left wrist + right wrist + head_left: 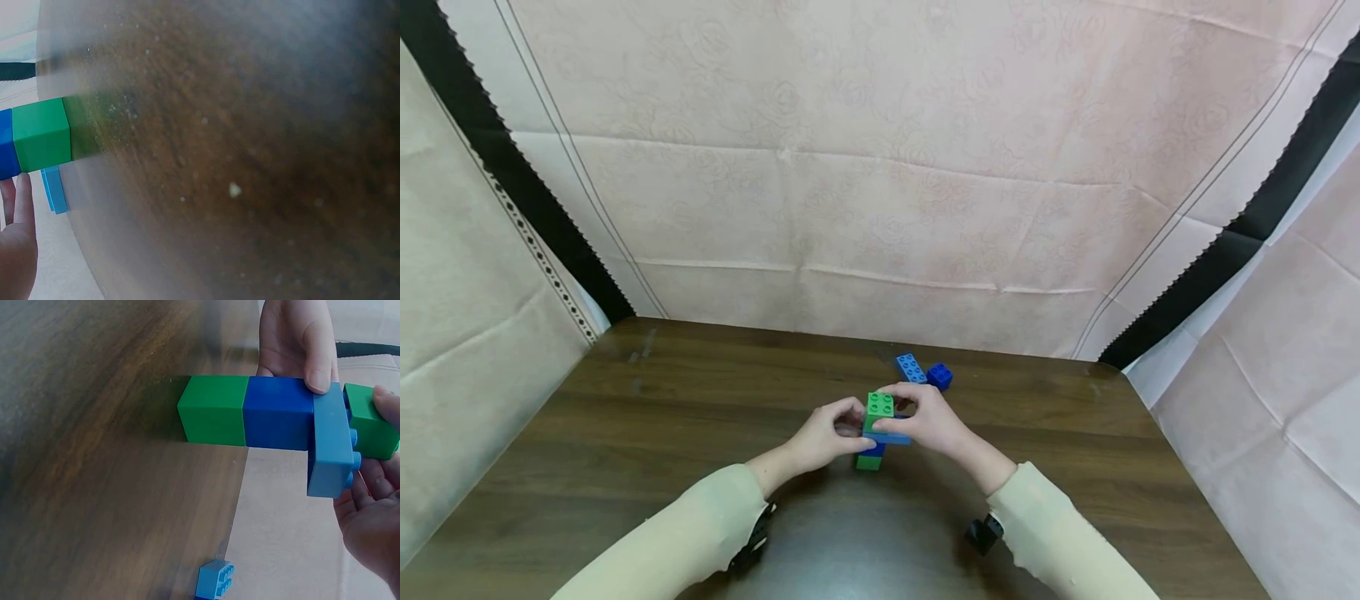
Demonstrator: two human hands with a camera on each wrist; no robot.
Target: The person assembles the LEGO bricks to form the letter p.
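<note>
Block tower: upright on the counter, in front of the person. Lower green block at the base, dark blue block above it, light blue brick laid across, upper green block on top; full seating of the last cannot be told. Left hand grasps the tower's middle; right hand pinches the upper green block. A spare light blue brick and a spare dark blue brick lie beyond, near the far edge. Counter surface: dark brown wood grain, pale marks at the far left, dull sheen on the near side. Room: pale, creased cloth behind, floral-patterned, with a black band down either side.
</note>
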